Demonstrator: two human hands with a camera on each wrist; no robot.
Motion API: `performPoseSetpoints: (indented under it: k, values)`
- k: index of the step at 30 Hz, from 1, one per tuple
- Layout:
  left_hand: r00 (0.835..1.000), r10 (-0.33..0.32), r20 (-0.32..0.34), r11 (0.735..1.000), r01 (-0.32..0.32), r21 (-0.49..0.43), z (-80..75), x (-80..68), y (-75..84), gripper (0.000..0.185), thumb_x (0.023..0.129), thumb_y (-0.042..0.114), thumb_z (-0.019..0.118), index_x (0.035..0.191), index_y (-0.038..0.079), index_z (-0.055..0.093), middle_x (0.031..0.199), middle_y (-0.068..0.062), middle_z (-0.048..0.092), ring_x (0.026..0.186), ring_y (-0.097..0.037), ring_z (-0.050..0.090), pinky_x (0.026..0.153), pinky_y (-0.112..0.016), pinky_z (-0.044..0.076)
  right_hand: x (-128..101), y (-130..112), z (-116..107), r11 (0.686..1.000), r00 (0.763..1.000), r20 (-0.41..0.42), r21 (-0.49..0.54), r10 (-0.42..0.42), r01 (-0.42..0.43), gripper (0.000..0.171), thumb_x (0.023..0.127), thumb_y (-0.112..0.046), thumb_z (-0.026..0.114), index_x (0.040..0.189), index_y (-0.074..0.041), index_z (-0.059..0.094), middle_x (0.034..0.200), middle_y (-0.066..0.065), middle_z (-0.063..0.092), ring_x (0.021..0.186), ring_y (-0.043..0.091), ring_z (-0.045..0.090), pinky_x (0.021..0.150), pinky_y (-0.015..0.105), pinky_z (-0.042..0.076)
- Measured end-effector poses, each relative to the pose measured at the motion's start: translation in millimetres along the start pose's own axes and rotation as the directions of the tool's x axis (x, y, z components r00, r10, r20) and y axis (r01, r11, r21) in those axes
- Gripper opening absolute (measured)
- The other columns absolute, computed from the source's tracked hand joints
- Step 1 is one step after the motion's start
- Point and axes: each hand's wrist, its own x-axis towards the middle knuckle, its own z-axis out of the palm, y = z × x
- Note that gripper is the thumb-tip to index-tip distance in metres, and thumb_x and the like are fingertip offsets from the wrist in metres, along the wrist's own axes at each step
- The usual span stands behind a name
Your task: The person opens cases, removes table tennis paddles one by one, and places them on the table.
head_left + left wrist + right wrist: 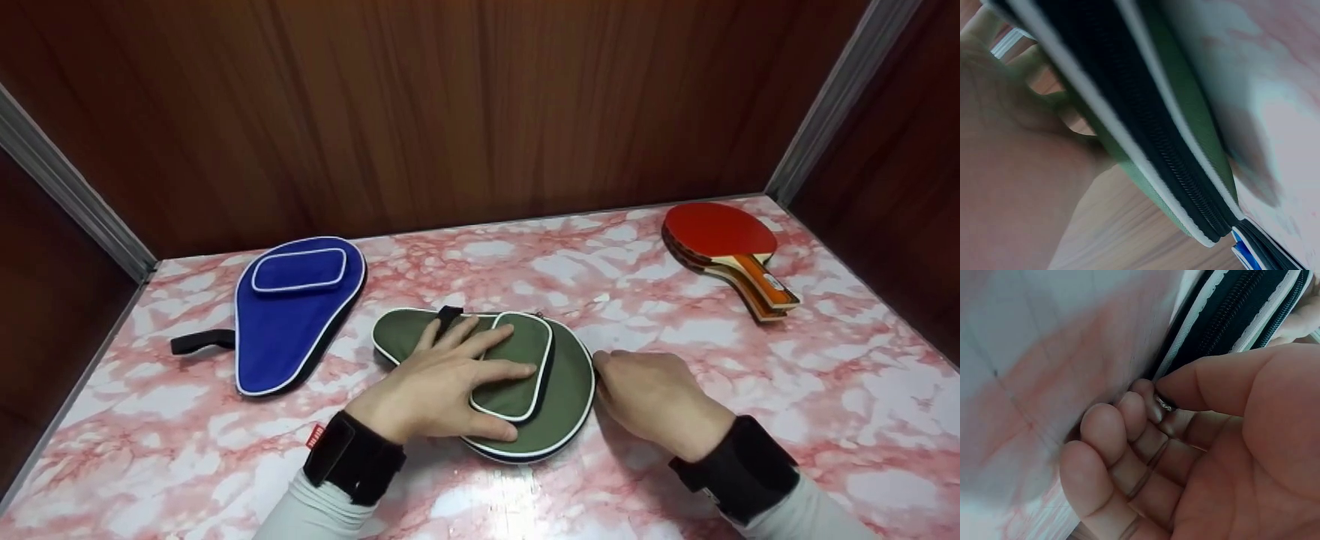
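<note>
A green table tennis bat case [570, 390] with white piping lies on the table, its rounded end to the right and its narrow end to the left. My left hand [442, 382] rests on top of it, fingers spread across the front pocket [510, 394]. At the rounded edge, my right hand [652, 394] pinches a small metal zipper pull [1163, 404] between thumb and curled forefinger; most of the pull is hidden. The zipper's teeth [1176, 166] run along the case's dark side band in the left wrist view.
A blue bat case [289, 322] with a black strap [201, 340] lies at the left. Two table tennis bats, the upper one a red bat [720, 229], are stacked at the back right. Brown wood-look panels [480, 112] enclose the marbled pink table [825, 420].
</note>
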Motion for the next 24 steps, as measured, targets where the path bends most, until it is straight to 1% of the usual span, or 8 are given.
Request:
performPoseSetpoints:
  k: [4,7,11,18,24]
  values:
    - [1.000,0.001,0.005,1.000,-0.001,-0.006,1.9,0.6,-1.0,0.073,0.089,0.064,0.084,0.155,0.041,0.064,0.178,-0.006,0.036,0.162,-0.053,0.024,0.121,-0.084,0.013,-1,1,1,1.000,1.000,-0.004,-0.006,-0.005,0.005,0.018,0.101,-0.014,0.070,0.087,-0.011,0.061,0.075,0.006,0.063,0.071,0.033,0.069,0.063,0.055,0.057]
    - [1.000,-0.001,0.008,1.000,0.001,0.000,1.9,1.4,-0.1,0.073,0.090,0.064,0.083,0.156,0.041,0.064,0.177,-0.005,0.037,0.162,-0.052,0.025,0.121,-0.083,0.014,-2,1,1,1.000,1.000,-0.003,-0.008,-0.001,0.001,0.019,0.101,-0.013,0.069,0.085,-0.011,0.060,0.074,0.006,0.062,0.070,0.033,0.069,0.061,0.055,0.057]
    - [1.000,-0.012,0.017,1.000,0.012,0.000,1.5,1.9,1.0,0.073,0.090,0.065,0.083,0.156,0.042,0.064,0.178,-0.004,0.036,0.163,-0.050,0.025,0.123,-0.081,0.015,-3,1,-1,1.000,1.000,0.029,-0.013,0.002,-0.002,0.021,0.101,-0.014,0.068,0.082,-0.013,0.059,0.072,0.006,0.063,0.071,0.033,0.070,0.061,0.055,0.057]
    - [1.000,-0.013,0.008,1.000,0.013,-0.010,0.9,0.8,0.9,0.073,0.089,0.065,0.083,0.156,0.041,0.064,0.177,-0.005,0.037,0.163,-0.050,0.024,0.123,-0.081,0.014,-8,-2,-6,0.998,0.997,0.041,-0.020,-0.058,0.059,0.030,0.099,-0.015,0.069,0.072,-0.017,0.056,0.063,0.003,0.061,0.066,0.033,0.069,0.060,0.055,0.057]
    - [1.000,-0.006,-0.003,1.000,0.006,-0.004,0.6,0.6,0.8,0.074,0.089,0.065,0.084,0.156,0.040,0.064,0.177,-0.006,0.038,0.163,-0.050,0.025,0.122,-0.081,0.015,-12,-6,-12,0.995,0.991,0.082,-0.001,-0.101,0.102,0.034,0.100,-0.017,0.071,0.070,-0.020,0.056,0.064,0.001,0.062,0.065,0.031,0.069,0.060,0.055,0.056]
